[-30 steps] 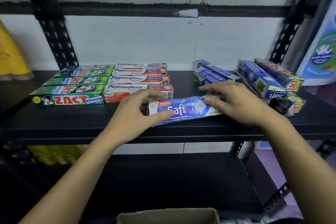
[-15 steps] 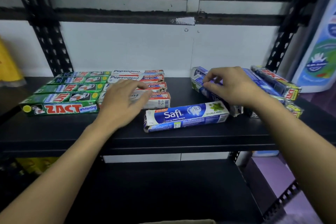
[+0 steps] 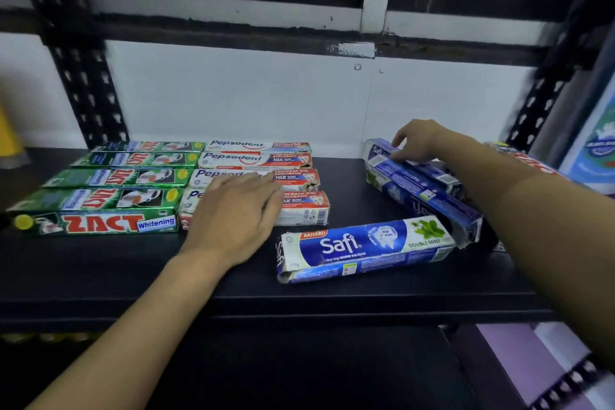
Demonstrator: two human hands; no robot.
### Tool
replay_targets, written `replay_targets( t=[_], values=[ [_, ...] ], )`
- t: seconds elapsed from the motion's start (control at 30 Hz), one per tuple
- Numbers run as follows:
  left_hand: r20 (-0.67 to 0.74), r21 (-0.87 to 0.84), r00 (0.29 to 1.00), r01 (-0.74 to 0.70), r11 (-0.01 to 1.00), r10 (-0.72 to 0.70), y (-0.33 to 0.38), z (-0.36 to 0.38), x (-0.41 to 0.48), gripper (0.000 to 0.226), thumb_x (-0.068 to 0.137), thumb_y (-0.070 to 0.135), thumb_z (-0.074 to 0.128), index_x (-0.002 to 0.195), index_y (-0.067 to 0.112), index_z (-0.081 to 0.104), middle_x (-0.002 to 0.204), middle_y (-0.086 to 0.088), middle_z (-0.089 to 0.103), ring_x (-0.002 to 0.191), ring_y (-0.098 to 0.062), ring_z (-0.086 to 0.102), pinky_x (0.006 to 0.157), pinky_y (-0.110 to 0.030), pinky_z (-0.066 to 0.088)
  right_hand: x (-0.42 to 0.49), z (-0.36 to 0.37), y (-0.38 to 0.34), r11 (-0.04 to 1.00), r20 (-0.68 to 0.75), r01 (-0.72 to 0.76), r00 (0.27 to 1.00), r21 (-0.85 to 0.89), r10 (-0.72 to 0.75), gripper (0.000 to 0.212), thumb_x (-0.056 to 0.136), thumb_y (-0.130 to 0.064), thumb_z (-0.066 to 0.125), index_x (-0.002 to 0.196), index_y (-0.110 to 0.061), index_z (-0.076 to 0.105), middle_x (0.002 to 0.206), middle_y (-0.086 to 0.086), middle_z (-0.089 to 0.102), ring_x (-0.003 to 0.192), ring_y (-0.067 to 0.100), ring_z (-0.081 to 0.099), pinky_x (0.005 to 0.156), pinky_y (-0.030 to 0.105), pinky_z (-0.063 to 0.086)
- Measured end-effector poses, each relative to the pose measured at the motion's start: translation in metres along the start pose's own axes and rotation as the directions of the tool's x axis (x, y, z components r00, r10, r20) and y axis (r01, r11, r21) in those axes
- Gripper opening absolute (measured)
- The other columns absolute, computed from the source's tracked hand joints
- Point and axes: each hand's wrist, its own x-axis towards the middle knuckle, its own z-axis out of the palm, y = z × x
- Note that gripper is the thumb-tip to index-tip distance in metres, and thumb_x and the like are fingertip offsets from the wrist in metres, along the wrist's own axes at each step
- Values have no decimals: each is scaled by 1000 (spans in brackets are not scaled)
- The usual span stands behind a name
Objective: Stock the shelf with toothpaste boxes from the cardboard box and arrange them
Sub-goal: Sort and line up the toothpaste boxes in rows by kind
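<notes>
A blue Safi toothpaste box (image 3: 362, 248) lies alone near the front of the black shelf (image 3: 233, 286). To its left, several green Zact boxes (image 3: 100, 200) and red-and-white Pepsodent boxes (image 3: 253, 160) lie in neat rows. My left hand (image 3: 233, 213) rests flat on the front Pepsodent boxes, fingers straight. At the back right, my right hand (image 3: 422, 140) grips the top box of a loose pile of blue Safi boxes (image 3: 419, 190). The cardboard box is out of view.
A red Zact box (image 3: 532, 163) shows behind my right forearm. A large blue-and-white package (image 3: 595, 150) stands at the far right and a yellow object (image 3: 10, 140) at the far left. Black perforated uprights (image 3: 86, 86) frame the shelf against a white wall.
Both hands let go of the front Safi box. My left hand moved onto the Pepsodent boxes, and my right hand reached back to the Safi pile and took hold of its top box.
</notes>
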Motion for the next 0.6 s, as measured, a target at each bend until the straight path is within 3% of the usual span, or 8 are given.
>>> replay_targets(
  t=[0.13,0.3,0.37,0.5,0.6],
  values=[
    [-14,-17,1000,7,1000,-7,-1,0,0,52,100,47,25,125,29,67,135,7,61,126,-15,55,103,-37,36,8,1,2,983,12,-41,999,178,39,29,85,-22,74,110,-10,72,74,2,66,64,20,59,61,27,46],
    [-10,-31,1000,11,999,-12,-1,1,0,55,100,49,21,124,30,67,135,9,61,125,-13,55,103,-37,36,14,2,-6,960,12,56,998,276,-62,28,82,-18,75,110,-14,72,101,7,73,83,20,66,74,31,52],
    [-10,-35,1000,17,999,-17,0,1,-1,54,100,48,22,122,30,68,134,8,62,124,-13,56,101,-37,37,13,3,-12,943,23,96,994,318,-109,31,81,-15,77,111,-15,71,103,5,71,78,13,62,71,27,47],
    [-12,-34,999,32,999,-32,1,0,-2,52,100,48,23,119,30,69,132,9,63,123,-13,57,99,-35,38,6,4,-27,903,16,203,974,379,-226,38,76,-13,82,112,-15,69,101,1,71,86,14,66,78,27,49],
    [-16,-38,999,29,999,-30,1,-1,-2,52,100,47,25,118,29,70,129,9,65,120,-14,58,98,-35,38,3,2,-39,886,2,283,952,368,-306,40,73,-10,84,109,-20,68,96,-5,73,75,3,65,68,20,47]
  ],
)
